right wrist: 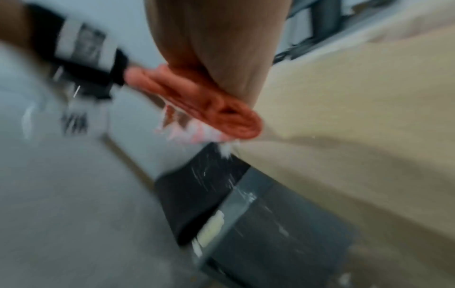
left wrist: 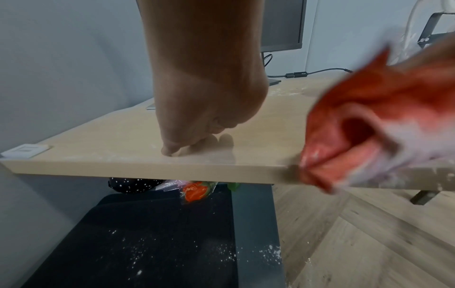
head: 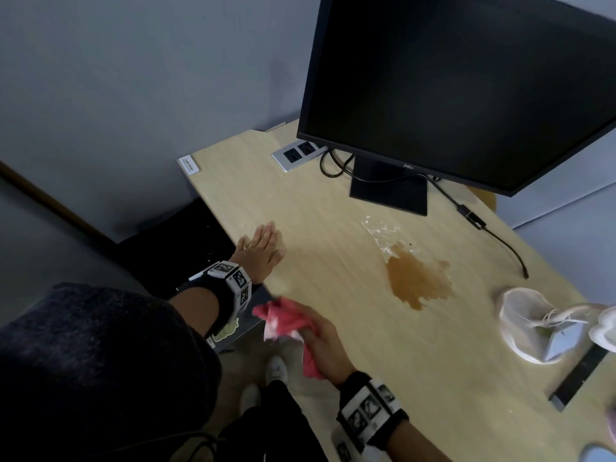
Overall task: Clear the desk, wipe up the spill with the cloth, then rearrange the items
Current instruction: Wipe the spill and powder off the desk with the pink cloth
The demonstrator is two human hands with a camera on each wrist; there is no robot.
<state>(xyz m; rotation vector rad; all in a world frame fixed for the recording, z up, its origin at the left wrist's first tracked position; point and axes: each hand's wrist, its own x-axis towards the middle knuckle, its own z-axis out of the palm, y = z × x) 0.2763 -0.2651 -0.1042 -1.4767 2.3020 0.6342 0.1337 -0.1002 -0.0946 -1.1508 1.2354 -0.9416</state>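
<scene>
A brown spill (head: 416, 278) with clear wet streaks above it lies on the light wooden desk (head: 333, 208), in front of the monitor stand. My right hand (head: 321, 338) grips a bunched red cloth (head: 286, 320) over the desk's near edge, left of the spill; the same cloth (left wrist: 364, 124) shows blurred in the left wrist view and the cloth (right wrist: 209, 105) hangs from the fist in the right wrist view. My left hand (head: 263, 245) rests flat on the desk near its left edge, fingers straight, holding nothing.
A black monitor (head: 466, 78) stands at the back with a loose cable (head: 500, 241) trailing right. A white pouch with cords (head: 530, 321) and a dark flat bar (head: 580, 375) lie at the right. A black cabinet (left wrist: 160, 243) sits under the desk's left end.
</scene>
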